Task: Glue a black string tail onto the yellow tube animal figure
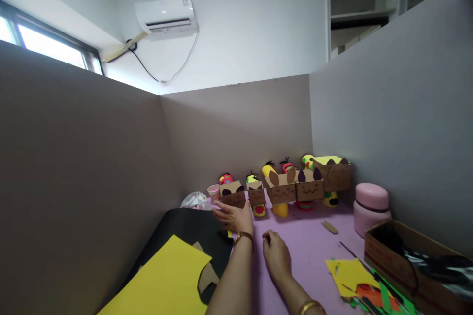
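Note:
My left hand [234, 215] reaches to the leftmost cardboard box face [232, 196], its fingers spread in front of the box's lower part. That box has dark ears and a drawn face, and a red decorated roll [225, 178] shows behind it. Over the purple table [306, 251], my right hand [276, 254] is curled closed; whether anything is inside the fingers is hidden. A smaller box face [256, 194] stands just right of my left hand. Further right are more box faces with ears [283, 191], [309, 187] and a larger box [337, 175] on a yellow spotted roll.
A paper cup [214, 192] and a plastic bag [195, 201] stand at the back left. Yellow paper [162, 280] covers part of a black sheet [177, 226]. At right are a pink jar [371, 206], an open cardboard box [424, 270] with tools, and colored paper scraps [351, 275].

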`<state>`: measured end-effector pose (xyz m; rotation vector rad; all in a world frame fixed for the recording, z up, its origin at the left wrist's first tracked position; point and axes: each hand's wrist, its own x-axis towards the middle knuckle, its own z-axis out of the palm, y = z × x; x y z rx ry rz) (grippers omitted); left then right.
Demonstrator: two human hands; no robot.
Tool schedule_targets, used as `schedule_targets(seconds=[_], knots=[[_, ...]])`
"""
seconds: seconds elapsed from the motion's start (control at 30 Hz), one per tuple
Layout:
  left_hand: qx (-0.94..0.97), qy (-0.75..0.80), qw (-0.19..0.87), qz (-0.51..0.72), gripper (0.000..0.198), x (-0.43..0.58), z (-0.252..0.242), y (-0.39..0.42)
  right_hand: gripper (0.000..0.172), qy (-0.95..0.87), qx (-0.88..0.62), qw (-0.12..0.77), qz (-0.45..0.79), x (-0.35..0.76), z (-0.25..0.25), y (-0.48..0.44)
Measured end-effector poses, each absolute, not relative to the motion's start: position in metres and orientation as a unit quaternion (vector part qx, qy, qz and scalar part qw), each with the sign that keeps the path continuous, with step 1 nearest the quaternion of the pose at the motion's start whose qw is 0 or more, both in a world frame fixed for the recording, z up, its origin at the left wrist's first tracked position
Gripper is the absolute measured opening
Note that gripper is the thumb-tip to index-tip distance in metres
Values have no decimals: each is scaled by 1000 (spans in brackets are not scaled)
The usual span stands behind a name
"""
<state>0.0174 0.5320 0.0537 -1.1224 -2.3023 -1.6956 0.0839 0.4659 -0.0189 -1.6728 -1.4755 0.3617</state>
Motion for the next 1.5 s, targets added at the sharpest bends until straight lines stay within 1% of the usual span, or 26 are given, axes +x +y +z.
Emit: schedule_targets(seconds=[0.17,0.33,0.8,1.5], knots=[[-389,-737,50,-551,106,16,51,542,23,-594,-668,428,134,84,-21,467],[-441,-704,66,-553,99,8,46,551,24,-594,-669,427,128,84,-22,469],[-510,-647,59,-564,99,-4,44,550,23,-597,-666,427,133,84,-23,470],[-534,-623,70,-568,99,-5,42,546,21,-589,-672,427,141,84,-22,470]])
